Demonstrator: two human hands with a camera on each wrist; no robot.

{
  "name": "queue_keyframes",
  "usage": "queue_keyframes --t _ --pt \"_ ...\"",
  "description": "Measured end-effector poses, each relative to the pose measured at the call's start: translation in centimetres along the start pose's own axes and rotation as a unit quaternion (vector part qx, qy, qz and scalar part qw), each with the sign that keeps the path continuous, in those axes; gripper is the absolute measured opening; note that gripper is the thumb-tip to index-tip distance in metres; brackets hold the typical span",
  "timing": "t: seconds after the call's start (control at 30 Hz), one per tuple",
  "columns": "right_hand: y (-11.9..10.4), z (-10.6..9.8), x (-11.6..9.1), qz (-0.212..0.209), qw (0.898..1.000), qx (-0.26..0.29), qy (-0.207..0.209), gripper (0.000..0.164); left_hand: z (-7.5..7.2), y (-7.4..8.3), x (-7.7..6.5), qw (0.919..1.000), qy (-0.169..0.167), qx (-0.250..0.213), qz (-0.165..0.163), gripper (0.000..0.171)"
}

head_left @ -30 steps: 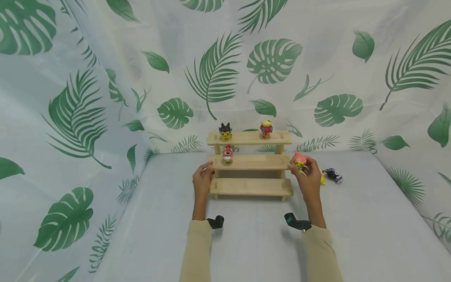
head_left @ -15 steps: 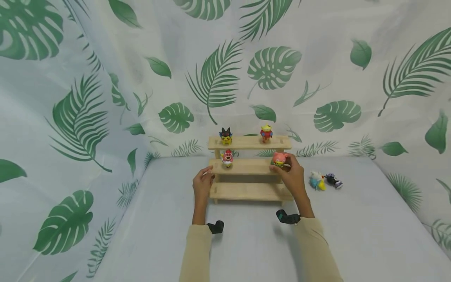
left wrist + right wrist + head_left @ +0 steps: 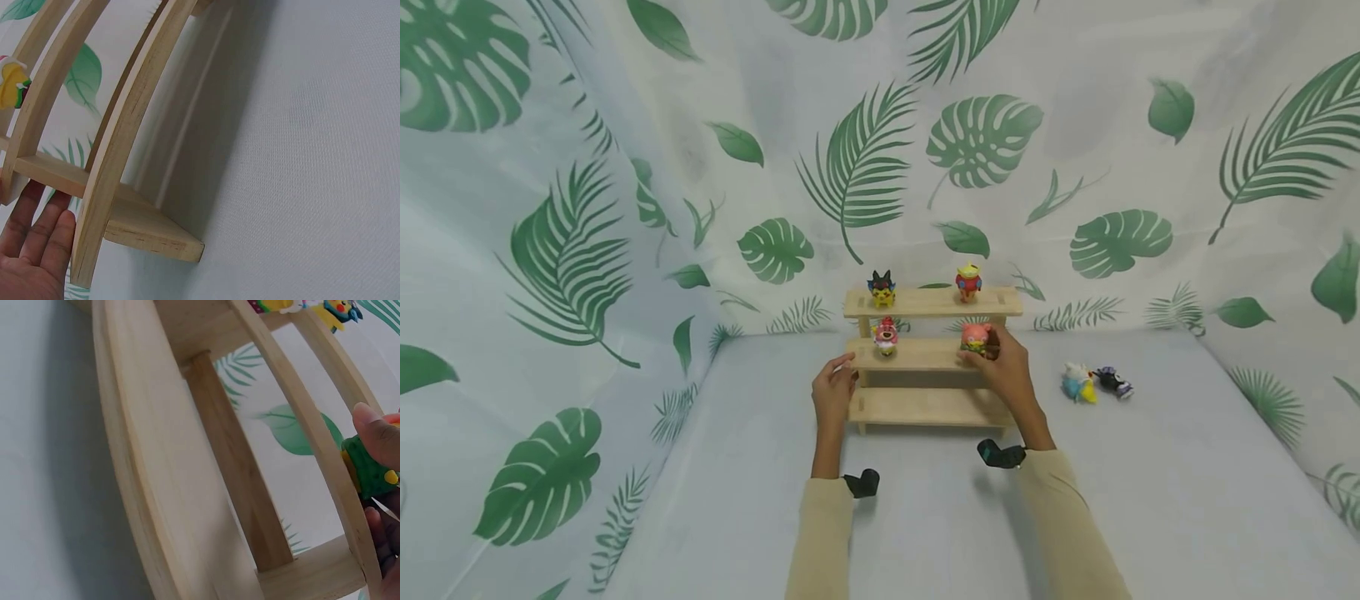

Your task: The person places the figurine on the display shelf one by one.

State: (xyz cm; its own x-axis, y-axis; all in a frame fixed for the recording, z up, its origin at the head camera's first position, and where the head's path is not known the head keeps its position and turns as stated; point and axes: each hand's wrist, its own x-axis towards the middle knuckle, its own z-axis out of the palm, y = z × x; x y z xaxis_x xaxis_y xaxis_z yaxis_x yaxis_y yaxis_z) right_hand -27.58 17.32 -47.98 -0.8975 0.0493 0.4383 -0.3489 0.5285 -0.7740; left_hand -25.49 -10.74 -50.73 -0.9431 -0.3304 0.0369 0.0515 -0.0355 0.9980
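A three-tier wooden display shelf (image 3: pixel 925 406) stands ahead. My left hand (image 3: pixel 833 390) holds the left end of its middle tier; in the left wrist view, several fingers (image 3: pixel 40 234) reach up beneath that plank, and the thumb is mostly out of view. At the right part of the middle tier, my right hand (image 3: pixel 1007 367) pinches a pink-headed toy figurine (image 3: pixel 975 335). The figurine stands upright close over the plank, its green lower body (image 3: pixel 369 469) between thumb and fingers in the right wrist view. A red-hatted figurine (image 3: pixel 886 337) stands at that tier's left.
On the top tier are a black-eared yellow figurine (image 3: pixel 882 289) and a red-bodied figurine (image 3: pixel 968 283). A white-and-blue figurine (image 3: pixel 1077 382) and a black-and-purple one (image 3: pixel 1113 382) lie on the table right of the shelf. A leaf-printed curtain (image 3: pixel 925 192) rises behind.
My right hand has carried the pink-headed figurine leftward from beside the shelf's right end to over the middle tier. The left hand stays at the shelf's left end.
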Motion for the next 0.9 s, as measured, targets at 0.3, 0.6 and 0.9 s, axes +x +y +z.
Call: queue_keyframes --t 0.3,0.6,0.9 --pt "0.07 0.4 0.39 -0.004 0.999 -0.049 0.005 0.058 0.21 0.37 0.07 1.0 0.002 -0.002 0.005 0.023" --pt "-0.1 0.41 0.13 -0.02 0.999 -0.039 -0.001 0.065 0.16 0.18 0.07 0.9999 0.007 -0.003 0.007 0.023" --pt "-0.09 0.8 0.02 -0.031 0.995 -0.092 0.03 0.051 0.15 0.04 0.16 0.9999 0.01 -0.005 -0.004 0.022"
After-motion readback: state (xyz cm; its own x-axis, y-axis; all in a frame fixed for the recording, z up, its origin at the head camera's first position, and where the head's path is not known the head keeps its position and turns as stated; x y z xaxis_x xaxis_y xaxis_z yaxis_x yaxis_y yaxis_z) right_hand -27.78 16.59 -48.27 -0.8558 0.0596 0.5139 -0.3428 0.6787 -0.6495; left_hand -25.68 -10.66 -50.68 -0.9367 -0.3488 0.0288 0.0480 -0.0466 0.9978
